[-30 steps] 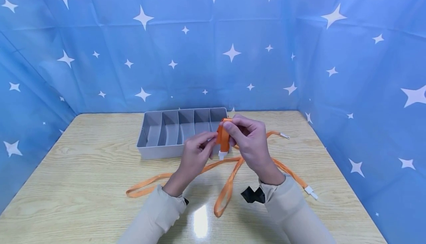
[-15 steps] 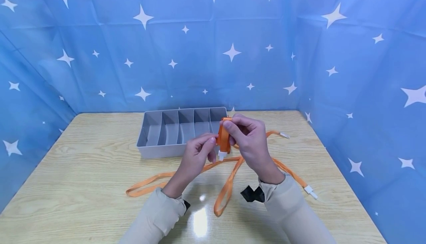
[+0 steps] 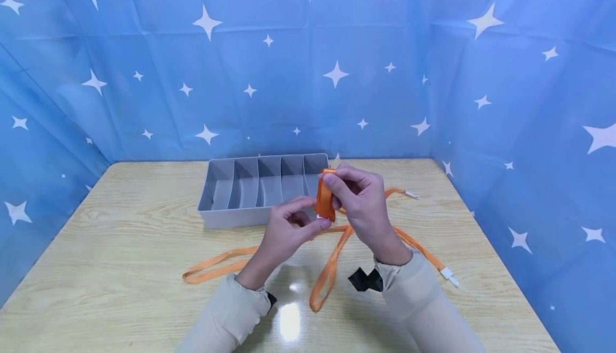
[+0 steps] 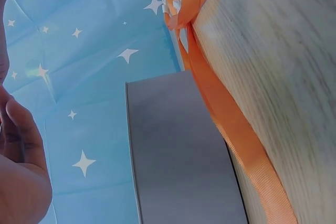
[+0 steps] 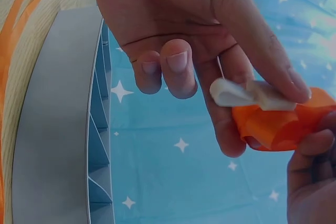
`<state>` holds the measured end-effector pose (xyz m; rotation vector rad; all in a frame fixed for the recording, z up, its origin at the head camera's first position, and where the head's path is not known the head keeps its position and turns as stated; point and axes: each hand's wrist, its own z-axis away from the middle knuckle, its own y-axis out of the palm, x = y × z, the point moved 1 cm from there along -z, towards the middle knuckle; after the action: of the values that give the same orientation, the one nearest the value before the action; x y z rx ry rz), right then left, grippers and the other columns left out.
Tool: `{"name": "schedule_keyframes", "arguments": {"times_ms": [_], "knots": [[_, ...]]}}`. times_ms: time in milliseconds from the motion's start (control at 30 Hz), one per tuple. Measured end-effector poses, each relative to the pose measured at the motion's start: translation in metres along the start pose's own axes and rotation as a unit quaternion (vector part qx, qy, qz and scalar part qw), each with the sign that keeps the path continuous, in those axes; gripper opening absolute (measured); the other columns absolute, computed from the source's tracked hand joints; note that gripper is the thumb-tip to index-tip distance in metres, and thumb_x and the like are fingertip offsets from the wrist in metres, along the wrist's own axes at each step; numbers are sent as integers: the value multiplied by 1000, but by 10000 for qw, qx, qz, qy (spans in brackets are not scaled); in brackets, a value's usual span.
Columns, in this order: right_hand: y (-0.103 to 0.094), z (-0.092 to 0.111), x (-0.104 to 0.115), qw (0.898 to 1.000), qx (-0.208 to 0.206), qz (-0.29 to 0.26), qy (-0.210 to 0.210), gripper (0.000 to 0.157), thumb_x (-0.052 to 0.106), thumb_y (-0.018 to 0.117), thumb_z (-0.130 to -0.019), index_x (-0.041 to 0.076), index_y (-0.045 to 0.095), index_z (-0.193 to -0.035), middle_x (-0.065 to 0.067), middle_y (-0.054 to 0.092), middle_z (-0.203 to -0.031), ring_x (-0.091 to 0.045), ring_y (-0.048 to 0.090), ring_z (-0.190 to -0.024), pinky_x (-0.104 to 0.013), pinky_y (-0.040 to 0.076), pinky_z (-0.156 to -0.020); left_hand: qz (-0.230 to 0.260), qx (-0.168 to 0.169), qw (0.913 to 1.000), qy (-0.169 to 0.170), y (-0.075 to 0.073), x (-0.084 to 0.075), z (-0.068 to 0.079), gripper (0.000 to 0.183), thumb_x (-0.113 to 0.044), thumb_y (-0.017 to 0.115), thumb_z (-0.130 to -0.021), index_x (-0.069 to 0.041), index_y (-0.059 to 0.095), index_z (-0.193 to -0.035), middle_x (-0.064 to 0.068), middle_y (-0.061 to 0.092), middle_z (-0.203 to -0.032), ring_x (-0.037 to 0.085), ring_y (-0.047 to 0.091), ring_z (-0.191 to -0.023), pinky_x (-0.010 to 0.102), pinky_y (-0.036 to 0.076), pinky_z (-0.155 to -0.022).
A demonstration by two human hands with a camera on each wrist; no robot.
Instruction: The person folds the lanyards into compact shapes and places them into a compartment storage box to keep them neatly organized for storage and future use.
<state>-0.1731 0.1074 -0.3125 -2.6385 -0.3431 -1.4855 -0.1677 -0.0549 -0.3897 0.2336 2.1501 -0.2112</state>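
Note:
An orange lanyard (image 3: 325,198), folded into a short flat bundle, is held up in front of the tray. My right hand (image 3: 363,203) pinches its upper end between thumb and fingers. Lower down, my left hand (image 3: 284,230) has its thumb under the bundle and its index finger against the side. In the right wrist view that left thumb presses beside the white clip (image 5: 252,95), with the index finger behind the orange strap (image 5: 278,129). The head view mostly hides the clip behind the left thumb. The left hand's other fingers are loosely bent.
A grey divided tray (image 3: 236,218) stands behind the hands, its compartments bare. More orange lanyards lie loosely on the wooden table (image 3: 120,267): one loop (image 3: 212,273) at left, another loop (image 3: 321,289) in front, and white clips (image 3: 448,275) at right. Blue starred cloth surrounds the table.
The left thumb has moved down and right onto the lanyard's lower end, covering the white clip that hung in sight before. The right hand has kept its place and grip.

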Motion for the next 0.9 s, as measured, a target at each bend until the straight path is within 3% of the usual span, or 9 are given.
{"name": "schedule_keyframes", "arguments": {"times_ms": [333, 567, 733, 900], "knots": [[1, 0, -2, 10000, 26, -2, -42, 23, 13, 68, -96, -10, 70, -94, -7, 62, -80, -17, 49, -56, -23, 47, -52, 271, 68, 9996, -78, 8, 1, 0, 18, 0, 74, -88, 3, 74, -106, 13, 69, -101, 18, 56, -50, 31, 52, -48], [-2, 0, -2, 10000, -36, -22, -25, 21, 14, 68, -96, -6, 72, -95, -8, 71, -90, -16, 49, -56, -22, 47, -53, 621, 108, 9980, -110, 12, 0, -1, 15, -4, 72, -90, 4, 73, -103, 13, 67, -94, 17, 53, -52, 25, 51, -50], [-3, -1, -1, 9999, -100, 10, -29, 15, 11, 68, -96, -3, 74, -94, -9, 73, -93, -16, 50, -56, -22, 48, -53, 595, -65, 9979, -241, 13, -1, -1, 11, -4, 72, -90, 2, 73, -100, 11, 65, -86, 17, 55, -52, 25, 52, -51], [-7, -1, 0, 9998, -165, 53, -73, 16, 10, 66, -97, -3, 74, -97, -10, 73, -93, -16, 49, -56, -22, 46, -53, 609, -322, 9972, -297, 14, -2, -1, 14, -2, 74, -88, 4, 73, -101, 14, 67, -91, 17, 54, -50, 26, 50, -48]]}}
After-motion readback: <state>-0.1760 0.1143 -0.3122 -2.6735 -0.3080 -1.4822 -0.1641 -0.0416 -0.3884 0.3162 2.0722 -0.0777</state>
